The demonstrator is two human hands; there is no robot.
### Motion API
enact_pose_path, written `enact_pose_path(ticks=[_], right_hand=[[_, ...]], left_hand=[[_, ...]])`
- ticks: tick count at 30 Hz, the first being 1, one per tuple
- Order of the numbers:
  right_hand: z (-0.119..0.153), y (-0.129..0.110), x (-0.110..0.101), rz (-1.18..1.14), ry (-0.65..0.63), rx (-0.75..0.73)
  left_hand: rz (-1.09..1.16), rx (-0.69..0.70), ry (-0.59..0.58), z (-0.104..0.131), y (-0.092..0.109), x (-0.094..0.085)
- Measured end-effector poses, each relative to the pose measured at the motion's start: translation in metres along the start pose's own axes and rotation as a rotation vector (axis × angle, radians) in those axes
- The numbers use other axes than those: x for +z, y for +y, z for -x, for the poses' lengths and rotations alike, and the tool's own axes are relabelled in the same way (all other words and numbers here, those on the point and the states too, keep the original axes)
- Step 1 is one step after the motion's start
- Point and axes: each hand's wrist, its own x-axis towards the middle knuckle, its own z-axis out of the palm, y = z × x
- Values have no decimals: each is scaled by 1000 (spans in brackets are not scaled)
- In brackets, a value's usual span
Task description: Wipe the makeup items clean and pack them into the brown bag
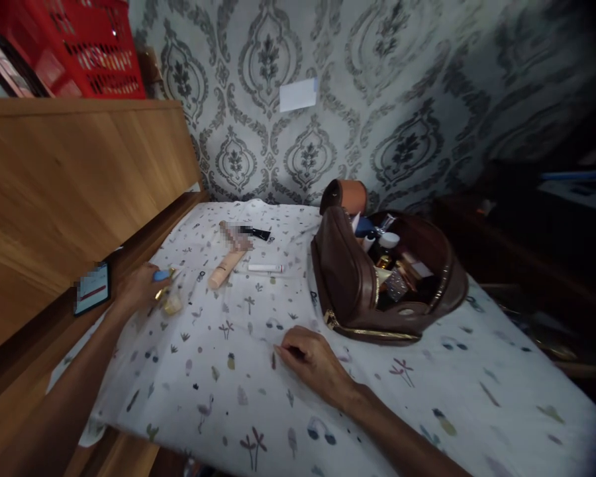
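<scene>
My left hand (140, 286) is at the left edge of the cloth, its fingers closed round a small item with a blue part (161, 275). Just right of it lies a small yellowish clear item (173, 304), blurred. My right hand (310, 361) rests on the cloth with curled fingers, in front of an open brown bag (345, 265) full of cosmetics; nothing shows in it. Beyond the hands lie a peach tube (225, 269), a white tube (265, 268) and a black tube (259, 234).
A phone (93, 289) leans by the wooden cabinet (89, 165) at left. A red basket (79, 50) sits on top of the cabinet. Behind the bag stands an orange-brown round case (352, 197). The patterned cloth (218, 404) covers the table.
</scene>
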Motion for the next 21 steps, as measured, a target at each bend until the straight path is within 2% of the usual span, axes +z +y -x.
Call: enact_pose_path(ticks=[3,4,6,8,11,13,16,21], right_hand=[[-1,-2,-3,-72,-7,65],[-2,-3,-5,-131,-5,106],[-3,-6,-7,-329,11,198],[-5,-7,-8,-610,33,275],[-7,-6,-8,-988,39,339],[-8,-4,-9,-1119,15,348],[-10,1,-13,-1166,-18,358],[-10,2,-19,-1149,-9,397]], left_hand=[[130,63,147,12,22,-14],[310,114,176,18,34,-15],[460,188,122,33,65,-9],[831,140,-92,51,102,7],[930,217,-214,80,154,38],[940,338,-249,93,178,56],[897,510,-231,102,191,73],[951,452,-267,92,173,86]])
